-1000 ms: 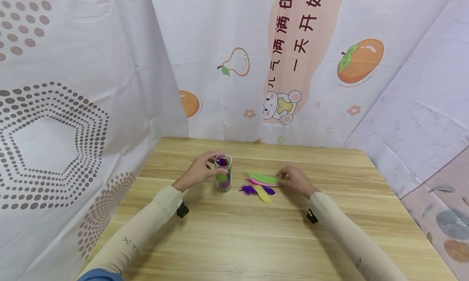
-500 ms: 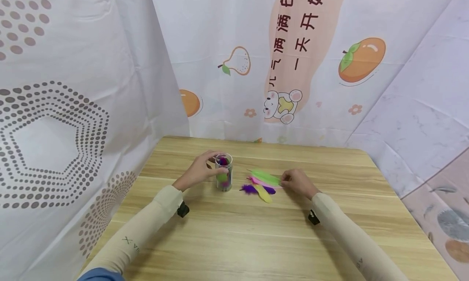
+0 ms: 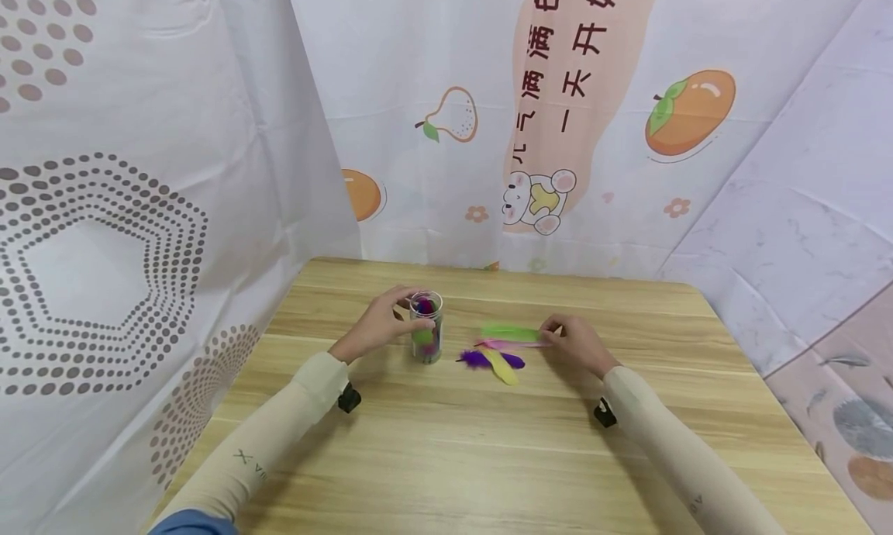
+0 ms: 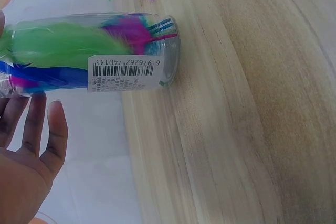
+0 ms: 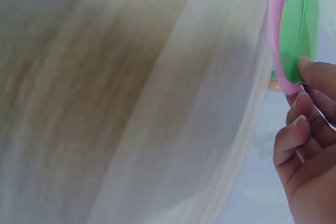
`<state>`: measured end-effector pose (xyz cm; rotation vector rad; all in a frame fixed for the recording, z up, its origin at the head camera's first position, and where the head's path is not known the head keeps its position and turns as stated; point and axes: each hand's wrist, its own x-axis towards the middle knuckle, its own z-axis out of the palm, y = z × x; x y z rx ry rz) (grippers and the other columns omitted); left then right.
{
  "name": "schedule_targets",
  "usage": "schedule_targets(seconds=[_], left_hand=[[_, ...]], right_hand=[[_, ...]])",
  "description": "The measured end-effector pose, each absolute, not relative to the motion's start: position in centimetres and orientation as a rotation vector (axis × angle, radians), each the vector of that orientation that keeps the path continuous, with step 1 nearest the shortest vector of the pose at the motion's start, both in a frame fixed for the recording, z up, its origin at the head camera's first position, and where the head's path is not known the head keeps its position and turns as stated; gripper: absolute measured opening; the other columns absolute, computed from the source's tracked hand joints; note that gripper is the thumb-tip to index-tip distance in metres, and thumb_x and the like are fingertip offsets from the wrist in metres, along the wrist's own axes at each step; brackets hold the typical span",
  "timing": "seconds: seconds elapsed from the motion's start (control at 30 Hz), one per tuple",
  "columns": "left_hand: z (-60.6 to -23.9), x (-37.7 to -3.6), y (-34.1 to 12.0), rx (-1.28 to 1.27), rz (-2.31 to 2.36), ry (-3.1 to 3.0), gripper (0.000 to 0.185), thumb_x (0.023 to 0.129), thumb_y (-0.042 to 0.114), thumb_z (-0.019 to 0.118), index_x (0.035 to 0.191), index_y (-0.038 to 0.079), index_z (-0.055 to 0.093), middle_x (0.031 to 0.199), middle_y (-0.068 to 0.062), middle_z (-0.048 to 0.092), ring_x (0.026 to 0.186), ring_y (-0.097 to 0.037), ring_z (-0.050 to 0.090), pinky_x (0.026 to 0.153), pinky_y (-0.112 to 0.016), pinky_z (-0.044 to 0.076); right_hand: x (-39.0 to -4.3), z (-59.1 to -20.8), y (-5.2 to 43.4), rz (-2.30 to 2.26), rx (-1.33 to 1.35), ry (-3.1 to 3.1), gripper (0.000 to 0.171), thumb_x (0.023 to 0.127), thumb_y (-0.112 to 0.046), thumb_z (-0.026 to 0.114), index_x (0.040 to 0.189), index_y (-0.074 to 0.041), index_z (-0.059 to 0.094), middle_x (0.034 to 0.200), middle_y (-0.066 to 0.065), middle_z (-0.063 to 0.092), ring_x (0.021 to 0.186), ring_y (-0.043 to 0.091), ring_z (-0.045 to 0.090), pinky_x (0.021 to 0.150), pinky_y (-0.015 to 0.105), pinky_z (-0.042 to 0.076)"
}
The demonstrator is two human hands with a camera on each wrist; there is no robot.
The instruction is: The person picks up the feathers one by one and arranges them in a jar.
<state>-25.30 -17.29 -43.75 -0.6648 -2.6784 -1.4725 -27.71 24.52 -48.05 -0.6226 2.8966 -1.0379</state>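
Observation:
My left hand (image 3: pixel 380 326) grips a clear jar (image 3: pixel 427 353) standing upright on the table, thumb and fingers on opposite sides near its top. Green, blue and magenta feathers fill the jar, and a barcode label (image 4: pixel 126 73) shows in the left wrist view. My right hand (image 3: pixel 575 345) pinches one end of a green feather (image 5: pixel 299 30) between thumb and fingers. A pink feather (image 5: pixel 275 35) lies along it, its end at my fingertips; whether it is pinched too, I cannot tell. A yellow feather (image 3: pixel 501 367) and purple feathers (image 3: pixel 474 359) lie on the table between both hands.
The wooden table (image 3: pixel 446 450) extends toward me and to both sides. Its far edge meets a printed curtain (image 3: pixel 432 232), and another dotted curtain (image 3: pixel 265 232) hangs on the left.
My right hand has shifted slightly right, and the green feather has swung and moved right with it. The pink feather has also shifted right. My left hand and the jar stay in place.

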Motion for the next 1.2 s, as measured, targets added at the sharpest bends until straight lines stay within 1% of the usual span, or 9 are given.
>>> schedule_targets(seconds=[0.17, 0.3, 0.57, 0.63, 0.73, 0.8, 0.97, 1.07, 1.2], left_hand=[[-43.9, -25.3, -17.3, -0.646, -1.477, -2.685, 0.064, 0.082, 0.06, 0.08, 0.138, 0.036, 0.062, 0.124, 0.009, 0.062, 0.108, -0.022, 0.058, 0.085, -0.043, 0.053], [-43.8, -25.3, -17.3, -0.635, -1.479, -2.692, 0.065, 0.081, 0.061, 0.08, 0.139, 0.036, 0.062, 0.124, 0.009, 0.061, 0.107, -0.023, 0.059, 0.083, -0.043, 0.054], [-43.8, -25.4, -17.3, -0.651, -1.486, -2.68, 0.065, 0.082, 0.059, 0.081, 0.139, 0.032, 0.063, 0.124, 0.009, 0.062, 0.11, -0.018, 0.058, 0.088, -0.043, 0.053], [-43.8, -25.5, -17.2, -0.649, -1.484, -2.681, 0.065, 0.082, 0.06, 0.081, 0.139, 0.032, 0.063, 0.124, 0.009, 0.062, 0.11, -0.018, 0.058, 0.088, -0.043, 0.053], [-43.8, -25.4, -17.2, -0.641, -1.483, -2.684, 0.065, 0.081, 0.06, 0.081, 0.138, 0.033, 0.063, 0.123, 0.009, 0.062, 0.109, -0.019, 0.058, 0.087, -0.043, 0.053], [-43.8, -25.4, -17.2, -0.633, -1.487, -2.684, 0.065, 0.081, 0.061, 0.081, 0.138, 0.034, 0.063, 0.122, 0.009, 0.063, 0.108, -0.019, 0.058, 0.086, -0.043, 0.053], [-43.7, -25.3, -17.2, -0.644, -1.489, -2.677, 0.064, 0.082, 0.061, 0.08, 0.138, 0.035, 0.063, 0.122, 0.008, 0.063, 0.107, -0.021, 0.059, 0.084, -0.043, 0.053], [-43.7, -25.4, -17.2, -0.65, -1.492, -2.674, 0.065, 0.082, 0.061, 0.08, 0.138, 0.036, 0.063, 0.123, 0.008, 0.062, 0.106, -0.021, 0.059, 0.083, -0.043, 0.053], [-43.7, -25.3, -17.2, -0.643, -1.494, -2.678, 0.065, 0.081, 0.062, 0.08, 0.138, 0.036, 0.063, 0.122, 0.009, 0.062, 0.106, -0.021, 0.059, 0.082, -0.043, 0.053]], right_hand=[[-27.8, -48.0, 24.7, -1.059, -0.662, 2.922, 0.007, 0.098, -0.014, 0.072, 0.1, -0.009, 0.077, 0.088, -0.001, 0.074, 0.074, 0.012, 0.062, 0.066, 0.028, 0.051], [-27.8, -47.9, 24.8, -1.043, -0.643, 2.933, 0.01, 0.099, -0.017, 0.071, 0.102, -0.01, 0.077, 0.087, -0.003, 0.074, 0.075, 0.012, 0.063, 0.069, 0.031, 0.052], [-27.6, -47.8, 24.9, -1.012, -0.581, 2.991, 0.015, 0.101, -0.019, 0.068, 0.103, -0.007, 0.078, 0.098, 0.004, 0.076, 0.072, 0.012, 0.061, 0.065, 0.029, 0.049], [-27.6, -47.8, 24.9, -1.024, -0.563, 2.998, 0.016, 0.101, -0.019, 0.068, 0.104, -0.007, 0.078, 0.103, 0.007, 0.076, 0.072, 0.014, 0.061, 0.065, 0.031, 0.049], [-27.5, -47.7, 25.1, -1.031, -0.574, 3.017, 0.015, 0.101, -0.018, 0.069, 0.104, -0.006, 0.079, 0.11, 0.011, 0.075, 0.077, 0.015, 0.062, 0.069, 0.033, 0.05], [-27.5, -47.7, 25.1, -1.043, -0.589, 3.015, 0.014, 0.1, -0.015, 0.07, 0.104, -0.005, 0.079, 0.112, 0.013, 0.074, 0.077, 0.016, 0.062, 0.068, 0.033, 0.051], [-27.3, -48.0, 24.9, -1.017, -0.611, 2.996, 0.011, 0.097, -0.011, 0.072, 0.104, -0.006, 0.078, 0.111, 0.013, 0.073, 0.069, 0.014, 0.059, 0.061, 0.029, 0.05], [-27.1, -48.2, 24.3, -0.974, -0.617, 2.986, 0.009, 0.096, -0.011, 0.075, 0.103, -0.01, 0.079, 0.107, 0.007, 0.073, 0.072, 0.013, 0.057, 0.064, 0.028, 0.049], [-27.0, -48.2, 23.7, -0.923, -0.638, 2.973, 0.01, 0.093, -0.011, 0.078, 0.102, -0.01, 0.079, 0.099, 0.002, 0.073, 0.078, 0.016, 0.06, 0.07, 0.035, 0.051]])
